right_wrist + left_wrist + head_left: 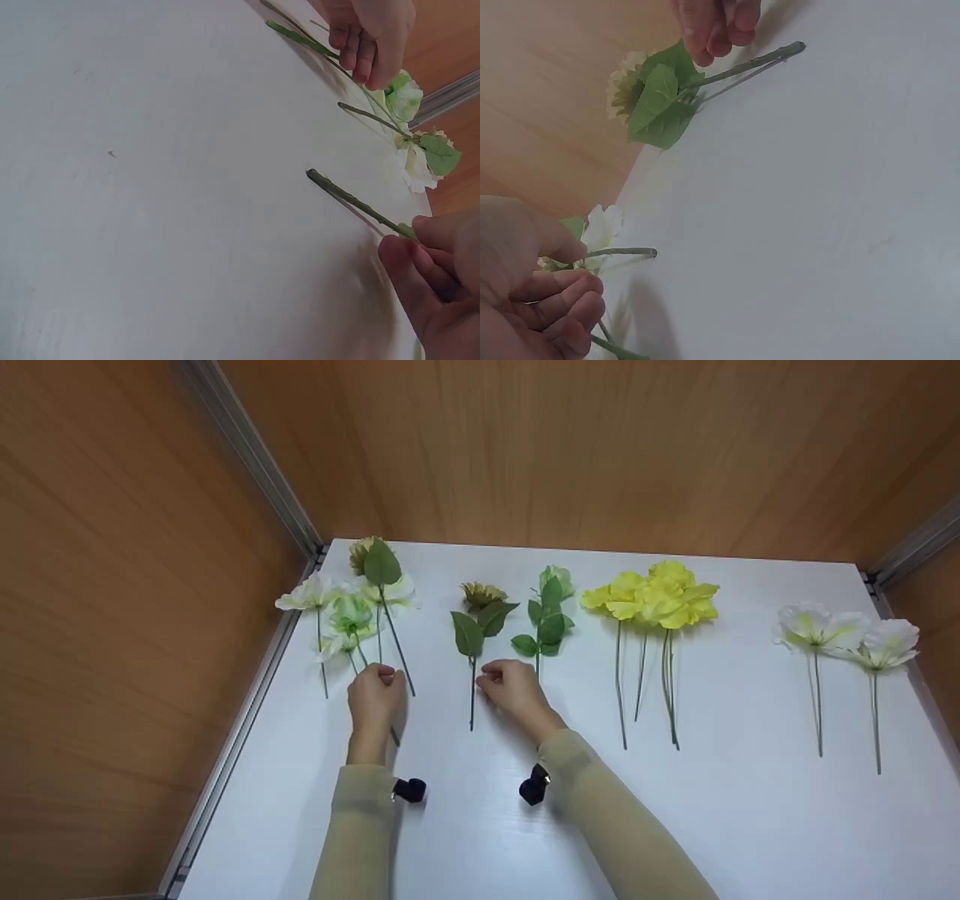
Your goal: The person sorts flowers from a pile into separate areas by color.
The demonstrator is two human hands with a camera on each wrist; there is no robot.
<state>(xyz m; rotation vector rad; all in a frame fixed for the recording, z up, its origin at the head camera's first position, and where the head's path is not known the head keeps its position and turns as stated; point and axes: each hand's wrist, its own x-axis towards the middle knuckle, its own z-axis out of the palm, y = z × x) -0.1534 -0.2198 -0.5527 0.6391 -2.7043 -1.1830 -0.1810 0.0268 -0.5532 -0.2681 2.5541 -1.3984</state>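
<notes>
My left hand (375,697) is over the stems of the left group, fingers loosely bent; no stem is plainly held. This group has white flowers (309,592), a pale green bloom (351,613) and a brownish-yellow flower with a large leaf (382,564). In the left wrist view the left hand (540,292) has its palm partly turned up. Beside the stem of a second brownish-yellow flower (482,595), my right hand (517,694) has bent fingers. A gap shows between its fingertips and that stem (754,64) in the left wrist view.
Right of the right hand lies a pale green rose (555,580) with leaves, its lower stem hidden by the hand. Farther right are several yellow flowers (667,596), then white flowers (887,643). Wooden panels (562,450) border the white table (720,825).
</notes>
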